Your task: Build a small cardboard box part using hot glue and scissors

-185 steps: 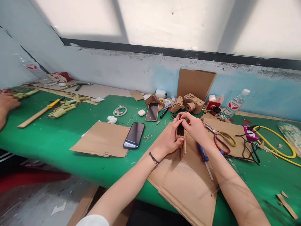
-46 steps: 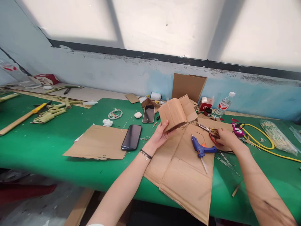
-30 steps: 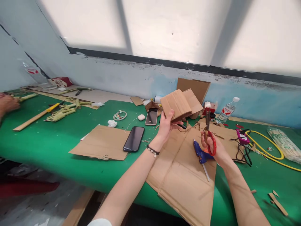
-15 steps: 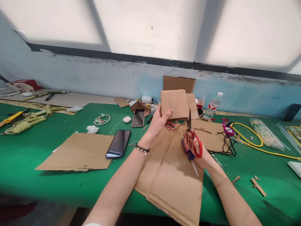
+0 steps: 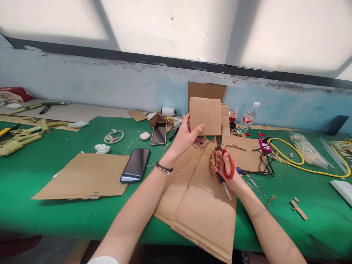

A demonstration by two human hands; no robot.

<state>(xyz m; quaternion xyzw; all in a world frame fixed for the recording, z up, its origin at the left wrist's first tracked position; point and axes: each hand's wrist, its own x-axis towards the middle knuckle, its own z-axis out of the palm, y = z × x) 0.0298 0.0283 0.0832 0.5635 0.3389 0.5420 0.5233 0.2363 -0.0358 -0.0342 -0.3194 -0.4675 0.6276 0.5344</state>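
Note:
My left hand (image 5: pixel 184 138) grips a brown cardboard piece (image 5: pixel 205 115) by its lower left edge and holds it upright above the table. My right hand (image 5: pixel 223 171) is closed on red-handled scissors (image 5: pixel 223 157), whose blades point up and meet the bottom edge of that piece. Under both hands a large flat cardboard sheet (image 5: pixel 198 205) lies on the green table (image 5: pixel 55 154). A blue glue gun (image 5: pixel 224 180) lies mostly hidden beneath my right hand.
Two phones (image 5: pixel 135 165) (image 5: pixel 158 133) and another cardboard sheet (image 5: pixel 82 176) lie to the left. A water bottle (image 5: pixel 248 118), a pink device with black wires (image 5: pixel 264 146), a yellow cable (image 5: pixel 299 163) and a skewer bag (image 5: pixel 308 150) sit right. Bamboo pieces (image 5: pixel 19 137) lie far left.
My right hand picked up the scissors from the right and brought them under the cardboard piece. My left hand raised and turned the piece upright. The view swung to the right.

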